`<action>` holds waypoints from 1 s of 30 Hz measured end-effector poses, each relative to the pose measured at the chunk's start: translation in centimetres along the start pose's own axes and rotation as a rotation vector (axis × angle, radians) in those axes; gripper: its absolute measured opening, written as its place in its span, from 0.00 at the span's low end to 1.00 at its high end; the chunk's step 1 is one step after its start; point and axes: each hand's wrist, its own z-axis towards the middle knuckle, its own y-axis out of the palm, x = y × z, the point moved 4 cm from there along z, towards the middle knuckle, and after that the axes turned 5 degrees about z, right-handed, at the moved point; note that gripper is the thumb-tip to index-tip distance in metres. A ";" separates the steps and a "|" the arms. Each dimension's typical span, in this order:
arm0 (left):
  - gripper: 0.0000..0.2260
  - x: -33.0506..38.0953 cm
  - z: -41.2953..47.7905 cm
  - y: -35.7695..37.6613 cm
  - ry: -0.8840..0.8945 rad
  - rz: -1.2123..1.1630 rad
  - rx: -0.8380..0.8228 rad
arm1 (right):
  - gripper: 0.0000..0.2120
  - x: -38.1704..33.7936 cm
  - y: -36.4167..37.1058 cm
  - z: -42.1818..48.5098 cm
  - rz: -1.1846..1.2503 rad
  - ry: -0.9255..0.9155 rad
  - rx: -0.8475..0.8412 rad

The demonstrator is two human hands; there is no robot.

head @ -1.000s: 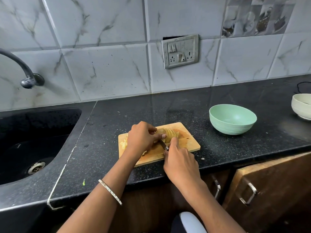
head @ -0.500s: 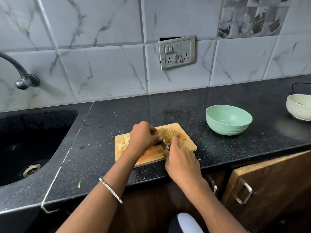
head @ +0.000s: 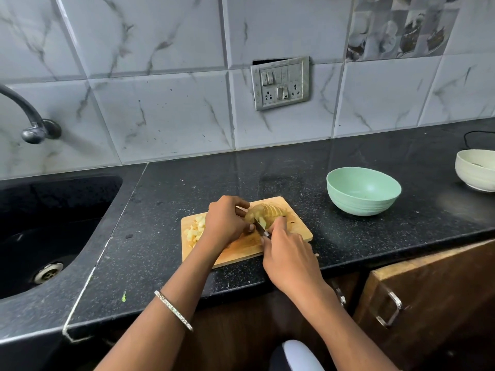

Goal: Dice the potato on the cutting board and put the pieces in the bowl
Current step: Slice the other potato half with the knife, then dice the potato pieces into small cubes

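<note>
Wooden cutting board [head: 241,251] holds the potato [head: 267,211]. The left hand [head: 225,223] curls round it, hiding one end. The right hand [head: 289,253] grips the knife [head: 258,225], handle hidden. Green bowl [head: 363,191] at two o'clock, cut pieces [head: 197,228] at nine.

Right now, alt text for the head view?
The left hand steadies a sliced yellow potato on a wooden cutting board while the right hand cuts it with a small knife. Diced pieces lie at its left; a mint-green bowl stands to the right.
</note>
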 end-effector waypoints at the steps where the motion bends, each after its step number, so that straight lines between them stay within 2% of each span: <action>1: 0.21 -0.2 0.0 -0.1 0.001 -0.013 0.014 | 0.15 -0.1 0.1 0.1 0.008 0.001 -0.005; 6: 0.17 -0.6 -0.1 -0.3 0.003 -0.041 0.057 | 0.14 -0.3 0.5 0.2 0.021 0.008 -0.007; 13: 0.15 -0.9 -0.1 0.1 0.022 -0.106 0.084 | 0.15 -0.3 -0.3 -0.1 0.020 -0.021 0.026; 21: 0.13 -1.4 -0.4 0.2 0.033 -0.138 0.121 | 0.11 0.0 -0.1 0.2 0.036 0.002 -0.068; 30: 0.11 -1.3 -0.3 0.2 0.061 -0.092 0.106 | 0.08 -0.5 -1.7 -0.5 0.033 -0.033 0.049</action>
